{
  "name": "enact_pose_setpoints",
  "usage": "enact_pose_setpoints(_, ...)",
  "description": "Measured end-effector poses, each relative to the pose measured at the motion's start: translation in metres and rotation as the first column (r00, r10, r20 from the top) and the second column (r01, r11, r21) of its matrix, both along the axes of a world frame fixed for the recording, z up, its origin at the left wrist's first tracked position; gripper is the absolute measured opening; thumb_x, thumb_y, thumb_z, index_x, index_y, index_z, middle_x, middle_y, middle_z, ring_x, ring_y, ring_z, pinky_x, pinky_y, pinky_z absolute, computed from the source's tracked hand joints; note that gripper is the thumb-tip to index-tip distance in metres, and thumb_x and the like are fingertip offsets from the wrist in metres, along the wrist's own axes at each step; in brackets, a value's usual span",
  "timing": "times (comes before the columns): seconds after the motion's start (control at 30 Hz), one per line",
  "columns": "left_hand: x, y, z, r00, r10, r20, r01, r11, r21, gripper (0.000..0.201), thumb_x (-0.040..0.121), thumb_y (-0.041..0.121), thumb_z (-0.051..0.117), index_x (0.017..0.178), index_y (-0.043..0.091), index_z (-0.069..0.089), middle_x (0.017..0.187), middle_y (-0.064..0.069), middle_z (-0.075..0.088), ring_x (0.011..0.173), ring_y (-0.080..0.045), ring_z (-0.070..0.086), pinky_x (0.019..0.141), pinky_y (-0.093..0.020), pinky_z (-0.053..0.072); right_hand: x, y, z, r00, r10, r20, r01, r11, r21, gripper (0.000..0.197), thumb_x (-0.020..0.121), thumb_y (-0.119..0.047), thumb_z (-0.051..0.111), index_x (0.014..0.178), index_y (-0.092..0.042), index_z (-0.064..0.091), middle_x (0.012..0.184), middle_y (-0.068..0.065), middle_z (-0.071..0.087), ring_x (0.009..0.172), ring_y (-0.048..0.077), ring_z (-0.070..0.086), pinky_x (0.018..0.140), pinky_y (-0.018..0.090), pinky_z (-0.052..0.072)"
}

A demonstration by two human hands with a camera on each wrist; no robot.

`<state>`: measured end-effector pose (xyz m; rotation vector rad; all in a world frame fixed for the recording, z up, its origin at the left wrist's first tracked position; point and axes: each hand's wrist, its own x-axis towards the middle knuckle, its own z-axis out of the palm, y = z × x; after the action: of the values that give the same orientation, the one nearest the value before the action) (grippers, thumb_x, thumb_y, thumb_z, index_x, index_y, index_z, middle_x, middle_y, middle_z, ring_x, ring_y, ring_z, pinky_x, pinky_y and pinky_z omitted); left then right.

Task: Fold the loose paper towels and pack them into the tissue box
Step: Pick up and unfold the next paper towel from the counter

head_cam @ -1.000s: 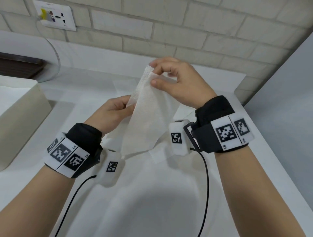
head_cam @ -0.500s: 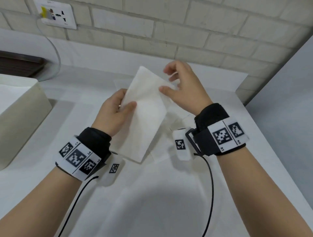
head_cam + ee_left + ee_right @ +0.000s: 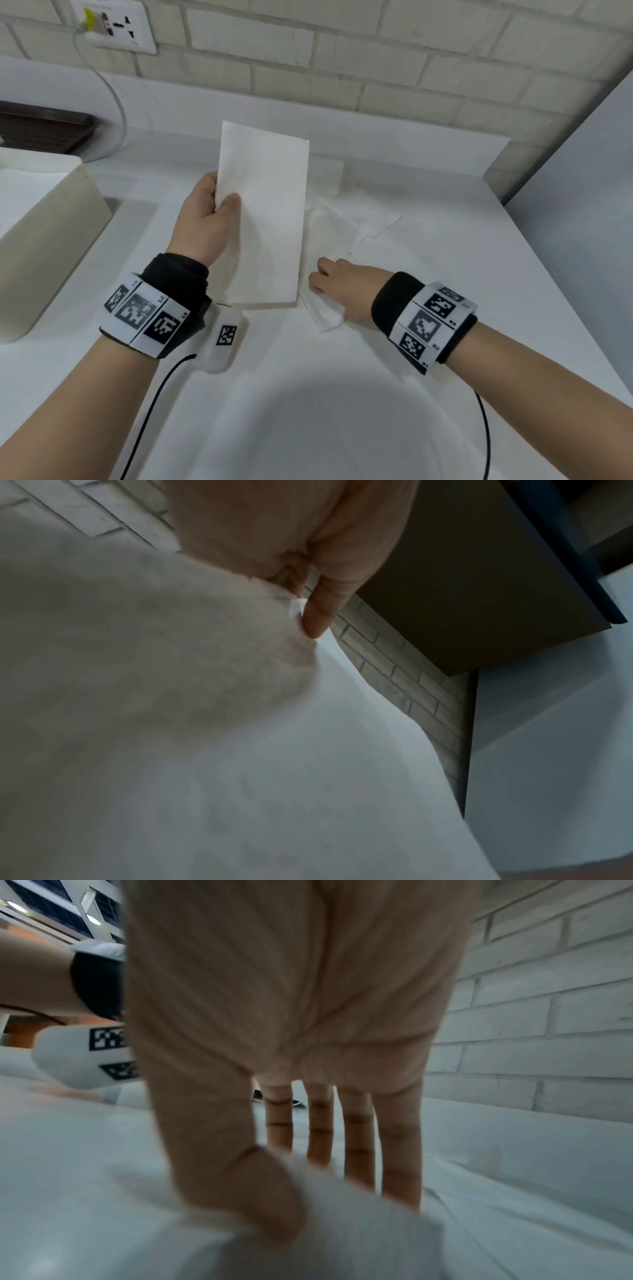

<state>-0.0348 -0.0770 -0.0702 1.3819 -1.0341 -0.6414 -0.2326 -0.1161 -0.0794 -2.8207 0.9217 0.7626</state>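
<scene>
My left hand (image 3: 222, 202) holds a folded white paper towel (image 3: 267, 212) upright above the table, thumb on its front and fingers behind. The left wrist view shows the same towel (image 3: 171, 723) pinched under the left hand (image 3: 308, 610). My right hand (image 3: 318, 281) is down on the table to the right, on a loose paper towel (image 3: 323, 315). In the right wrist view the right hand (image 3: 291, 1191) pinches that towel (image 3: 359, 1218) between thumb and straight fingers. More loose towels (image 3: 359, 219) lie flat behind it. The beige tissue box (image 3: 51, 246) stands at the left edge.
A white table (image 3: 342, 411) runs to a brick wall (image 3: 376, 68). A wall socket (image 3: 116, 27) with a clear cable (image 3: 120, 102) is at the back left, above a dark tray (image 3: 44, 126). A grey panel (image 3: 582, 171) bounds the right side.
My right hand has let go of the folded towel and dropped to the loose towels on the table. The left hand now holds the folded towel alone, turned more upright.
</scene>
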Motion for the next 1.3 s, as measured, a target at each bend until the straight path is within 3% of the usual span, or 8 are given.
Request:
enact_pose_setpoints(0.17, 0.006, 0.001, -0.002, 1.000, 0.016, -0.023, -0.016, 1.000, 0.006, 0.023, 0.094, 0.001, 0.041, 0.108, 0.017, 0.049, 0.091, 0.011, 0.059, 0.082, -0.005, 0.057, 0.076, -0.021, 0.046, 0.001, -0.007, 0.003, 0.994, -0.011, 0.111, 0.014, 0.999, -0.030, 0.020, 0.082, 0.002, 0.048, 0.097, -0.012, 0.047, 0.097, 0.001, 0.041, 0.081, 0.022, 0.043, 0.057, 0.027, 0.031)
enact_pose_setpoints(0.27, 0.011, 0.001, -0.002, 0.999, 0.031, -0.024, -0.031, 0.999, -0.007, 0.025, 0.094, -0.001, 0.038, 0.102, 0.020, 0.050, 0.092, 0.012, 0.057, 0.085, -0.006, 0.054, 0.079, -0.024, 0.044, -0.001, -0.013, 0.022, 0.940, -0.122, 0.319, 0.108, 0.992, 0.061, 0.017, 0.090, -0.015, 0.048, 0.103, -0.013, 0.059, 0.106, 0.004, 0.060, 0.096, 0.024, 0.056, 0.080, 0.033, 0.044)
enact_pose_setpoints(0.43, 0.017, 0.000, -0.004, 0.998, 0.059, -0.024, -0.060, 0.998, -0.027, 0.024, 0.098, 0.009, 0.038, 0.094, 0.027, 0.052, 0.090, 0.012, 0.057, 0.087, -0.012, 0.053, 0.085, -0.031, 0.042, 0.000, -0.012, 0.079, 0.623, -0.378, 0.684, 0.151, 0.917, 0.369, 0.034, 0.083, -0.023, 0.067, 0.113, -0.006, 0.064, 0.122, 0.004, 0.062, 0.110, 0.010, 0.056, 0.091, 0.013, 0.039)
enact_pose_setpoints(0.53, 0.013, 0.004, 0.000, 1.000, -0.006, -0.019, 0.005, 0.998, -0.058, 0.028, 0.099, 0.010, 0.038, 0.091, 0.031, 0.055, 0.087, 0.011, 0.059, 0.081, -0.005, 0.056, 0.080, -0.022, 0.044, 0.004, -0.007, 0.110, 0.519, -0.401, 0.755, 0.011, 0.886, 0.463, 0.027, 0.077, -0.012, 0.071, 0.096, 0.007, 0.067, 0.092, 0.019, 0.068, 0.080, 0.015, 0.063, 0.076, 0.022, 0.048)
enact_pose_setpoints(0.77, 0.007, 0.011, 0.011, 0.991, -0.130, 0.024, 0.131, 0.990, -0.046, 0.020, 0.099, 0.018, 0.041, 0.100, 0.026, 0.060, 0.083, 0.021, 0.064, 0.078, 0.006, 0.059, 0.076, -0.013, 0.044, 0.009, -0.026, 0.145, 0.658, -0.238, 0.714, -0.113, 0.907, 0.406, 0.028, 0.074, -0.032, 0.068, 0.099, -0.020, 0.069, 0.117, -0.017, 0.051, 0.118, 0.000, 0.047, 0.106, 0.012, 0.028)
enact_pose_setpoints(0.9, 0.000, 0.016, 0.017, 0.969, -0.241, 0.045, 0.243, 0.969, -0.049, 0.024, 0.099, 0.018, 0.040, 0.100, 0.029, 0.061, 0.084, 0.022, 0.066, 0.081, 0.003, 0.059, 0.078, -0.016, 0.045, 0.020, -0.044, 0.132, 0.575, -0.254, 0.778, 0.067, 0.962, 0.265, 0.016, 0.083, -0.022, 0.066, 0.094, -0.011, 0.067, 0.123, -0.006, 0.048, 0.112, 0.001, 0.044, 0.087, -0.004, 0.024)
enact_pose_setpoints(1.13, -0.019, 0.020, 0.012, 0.908, -0.275, -0.315, 0.309, 0.949, 0.061, 0.032, 0.092, 0.044, 0.043, 0.111, 0.026, 0.062, 0.107, 0.010, 0.068, 0.101, -0.005, 0.063, 0.091, -0.026, 0.046, 0.027, -0.048, 0.094, 0.430, -0.543, 0.722, 0.211, 0.837, 0.504, 0.020, 0.084, -0.014, 0.066, 0.068, -0.018, 0.055, 0.071, -0.005, 0.058, 0.065, 0.007, 0.055, 0.066, 0.017, 0.045)
enact_pose_setpoints(1.3, -0.033, 0.018, -0.002, 0.951, -0.303, -0.053, 0.307, 0.927, 0.216, 0.048, 0.074, 0.020, 0.074, 0.116, 0.023, 0.050, 0.105, 0.006, 0.065, 0.094, -0.012, 0.065, 0.075, -0.025, 0.051, 0.019, -0.049, 0.071, 0.400, -0.633, 0.663, 0.293, 0.774, 0.561, 0.008, 0.087, -0.012, 0.061, 0.088, -0.011, 0.054, 0.084, 0.000, 0.058, 0.073, 0.015, 0.057, 0.066, 0.027, 0.049)
